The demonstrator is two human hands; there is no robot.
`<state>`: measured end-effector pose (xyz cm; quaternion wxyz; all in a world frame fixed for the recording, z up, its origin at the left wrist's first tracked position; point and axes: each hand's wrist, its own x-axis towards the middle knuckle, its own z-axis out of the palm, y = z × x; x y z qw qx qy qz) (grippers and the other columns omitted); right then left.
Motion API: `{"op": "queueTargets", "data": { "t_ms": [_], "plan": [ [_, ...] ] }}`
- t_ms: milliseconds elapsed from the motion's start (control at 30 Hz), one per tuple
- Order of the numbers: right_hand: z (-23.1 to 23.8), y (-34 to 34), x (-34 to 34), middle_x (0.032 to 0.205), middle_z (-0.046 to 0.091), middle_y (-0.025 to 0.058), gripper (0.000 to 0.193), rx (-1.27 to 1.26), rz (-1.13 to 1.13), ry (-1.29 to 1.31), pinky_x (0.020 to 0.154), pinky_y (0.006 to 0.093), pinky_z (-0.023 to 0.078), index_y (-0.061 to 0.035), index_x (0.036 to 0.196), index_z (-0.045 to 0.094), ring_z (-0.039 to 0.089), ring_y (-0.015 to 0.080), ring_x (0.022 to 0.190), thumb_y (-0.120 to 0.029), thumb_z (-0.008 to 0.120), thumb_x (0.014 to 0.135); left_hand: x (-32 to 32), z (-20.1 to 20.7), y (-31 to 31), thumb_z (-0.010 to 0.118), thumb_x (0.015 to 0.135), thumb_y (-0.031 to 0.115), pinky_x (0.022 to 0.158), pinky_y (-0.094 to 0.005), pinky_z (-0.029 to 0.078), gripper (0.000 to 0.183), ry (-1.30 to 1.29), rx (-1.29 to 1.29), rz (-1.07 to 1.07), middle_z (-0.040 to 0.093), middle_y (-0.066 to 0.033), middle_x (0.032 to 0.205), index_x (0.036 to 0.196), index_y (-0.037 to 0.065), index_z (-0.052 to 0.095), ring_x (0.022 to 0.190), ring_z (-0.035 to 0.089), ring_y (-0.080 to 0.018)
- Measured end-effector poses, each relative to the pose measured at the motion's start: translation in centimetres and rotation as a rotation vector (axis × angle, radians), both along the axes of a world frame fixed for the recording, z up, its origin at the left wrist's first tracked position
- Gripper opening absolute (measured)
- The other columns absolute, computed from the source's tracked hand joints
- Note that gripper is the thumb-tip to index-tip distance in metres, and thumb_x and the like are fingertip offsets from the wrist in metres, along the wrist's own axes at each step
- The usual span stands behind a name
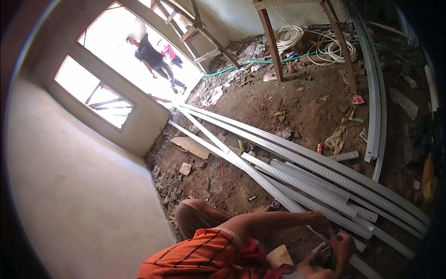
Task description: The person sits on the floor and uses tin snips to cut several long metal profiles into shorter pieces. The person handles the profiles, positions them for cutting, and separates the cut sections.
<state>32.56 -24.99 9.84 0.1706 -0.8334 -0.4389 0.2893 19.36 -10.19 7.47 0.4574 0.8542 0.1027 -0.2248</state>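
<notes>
My left arm, in an orange sleeve [200, 253] with dark stripes, reaches across to the right. At its end, my left hand [319, 222] is closed, its fingers bent around something small. My right hand [343, 246] sits just below it, also closed, and the two nearly meet. Between them shows a bit of red and grey, too small and dark to name. A long pale metal strip [363, 266] runs beneath the hands. My bare foot [320, 255] rests beside it, and my bent knee [197, 211] is farther left.
Long white metal profiles [297, 149] stretch from the doorway to the lower right, with shorter perforated lengths [302, 182] among them. More channels [375, 93] lie at right. Coiled cable [288, 37], wooden trestle legs [270, 44] and rubble stand beyond. A person [153, 56] is at the doorway.
</notes>
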Motion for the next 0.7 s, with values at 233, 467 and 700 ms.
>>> {"op": "queueTargets", "data": {
  "t_ms": [233, 467, 700],
  "plan": [
    [1.3, 0.7, 0.7, 0.082, 0.065, 0.0181, 0.035, -0.089, 0.001, -0.015, 0.072, 0.0416, 0.048, -0.0046, 0.082, 0.068, 0.062, 0.0335, 0.079, -0.031, 0.067, 0.058, 1.5, 0.1, 0.5, 0.055, 0.081, 0.046, 0.09, -0.0406, 0.04, 0.053, 0.017, -0.002, -0.069, 0.054, -0.0185, 0.118, 0.121, 0.012, 0.053, 0.108, 0.052, -0.0317],
    [1.0, 0.2, 1.1, 0.086, 0.065, 0.016, 0.03, -0.023, 0.015, 0.01, 0.073, 0.0406, 0.048, -0.0036, 0.083, 0.067, 0.062, 0.0327, 0.082, -0.026, 0.063, 0.063, 1.3, 0.8, 0.4, 0.054, 0.081, 0.048, 0.092, -0.04, 0.039, 0.055, 0.148, -0.054, 0.0, 0.052, -0.0192, 0.121, 0.122, 0.012, 0.053, 0.11, 0.05, -0.0323],
    [4.9, -3.7, 1.3, 0.109, 0.055, 0.0198, 0.041, 0.403, 0.04, -0.091, 0.093, 0.0414, 0.037, -0.0021, 0.111, 0.054, 0.05, 0.0346, 0.107, -0.015, 0.061, 0.072, 3.2, 3.7, 0.0, 0.051, 0.083, 0.049, 0.097, -0.038, 0.036, 0.054, 0.078, 0.104, -0.106, 0.053, -0.0158, 0.122, 0.122, 0.012, 0.053, 0.11, 0.051, -0.0302]
  ]
}}
